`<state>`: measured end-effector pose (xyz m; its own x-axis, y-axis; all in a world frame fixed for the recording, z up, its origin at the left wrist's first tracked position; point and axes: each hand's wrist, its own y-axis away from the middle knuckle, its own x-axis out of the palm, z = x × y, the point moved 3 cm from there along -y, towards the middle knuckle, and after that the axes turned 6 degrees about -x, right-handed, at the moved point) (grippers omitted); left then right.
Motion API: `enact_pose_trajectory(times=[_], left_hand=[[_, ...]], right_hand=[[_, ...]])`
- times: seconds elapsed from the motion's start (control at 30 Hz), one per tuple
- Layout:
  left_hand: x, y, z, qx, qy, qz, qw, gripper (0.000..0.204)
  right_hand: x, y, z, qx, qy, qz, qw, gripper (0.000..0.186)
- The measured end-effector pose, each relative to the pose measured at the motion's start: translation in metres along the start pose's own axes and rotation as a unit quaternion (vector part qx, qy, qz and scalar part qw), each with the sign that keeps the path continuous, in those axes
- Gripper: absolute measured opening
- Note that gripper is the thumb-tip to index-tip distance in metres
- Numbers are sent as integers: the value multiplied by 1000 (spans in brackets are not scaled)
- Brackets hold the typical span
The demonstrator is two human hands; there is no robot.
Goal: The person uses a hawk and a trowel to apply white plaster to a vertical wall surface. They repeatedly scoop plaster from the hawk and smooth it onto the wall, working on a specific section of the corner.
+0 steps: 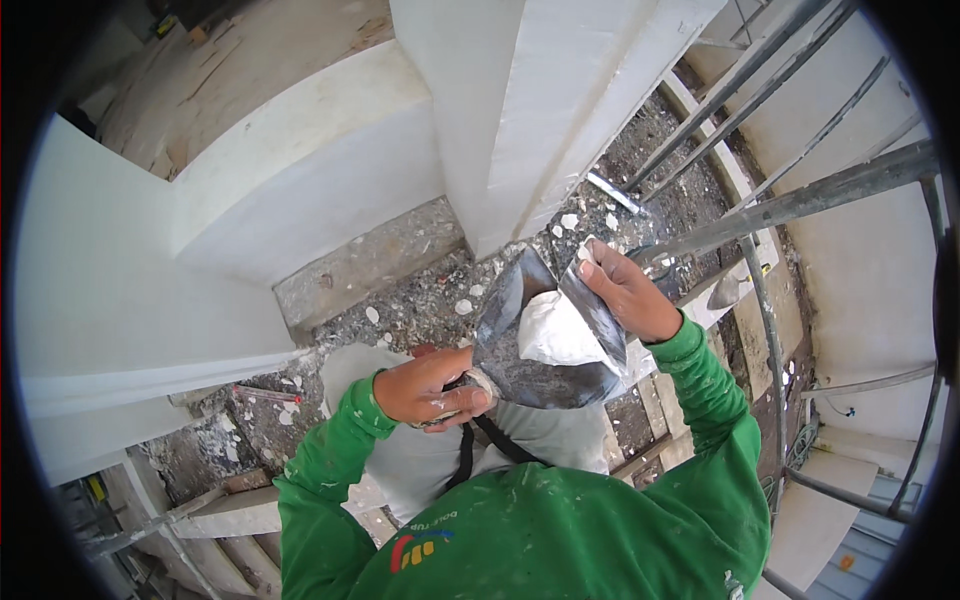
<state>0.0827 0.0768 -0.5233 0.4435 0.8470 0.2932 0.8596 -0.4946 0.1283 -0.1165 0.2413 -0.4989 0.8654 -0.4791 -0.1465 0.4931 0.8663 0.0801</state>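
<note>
Left hand (430, 388): fingers curled closed round the pale handle (484, 386) of a broad dark-grey trowel.
Right hand (637, 295): thumb and fingers pinching the upper end of a flat scraper blade (598, 318).
White compound (558, 332): heaped on the trowel (545, 382), against the scraper blade, in front of the torso.
Column (490, 110): white, beyond the trowel.
Ground (400, 310): rubble strewn with white flecks.
Scaffold tube (800, 200): slanting, at the right.
</note>
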Motion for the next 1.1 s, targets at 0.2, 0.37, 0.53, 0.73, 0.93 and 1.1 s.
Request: enact_pose_trajectory(times=[0.2,0.37,0.53,0.73,0.93,1.1], left_hand=[[-3,-5,-17,39,-38,-1,999,20],[-6,-3,-29,61,-64,-12,996,43],[-13,6,-37,21,-39,-47,998,45],[-10,15,-35,22,25,-78,996,38],[-16,23,-48,27,31,-307,951,37],[-9,22,-58,27,56,-391,918,42]], right_hand=[[5,-26,-46,-151,-232,142,950,52],[42,-36,-54,-164,-161,145,962,53],[30,-45,-43,-154,-537,211,802,42],[31,-31,4,-71,-31,-43,996,37],[-38,8,-11,-154,74,-385,907,18],[17,33,26,-430,484,-311,696,30]])
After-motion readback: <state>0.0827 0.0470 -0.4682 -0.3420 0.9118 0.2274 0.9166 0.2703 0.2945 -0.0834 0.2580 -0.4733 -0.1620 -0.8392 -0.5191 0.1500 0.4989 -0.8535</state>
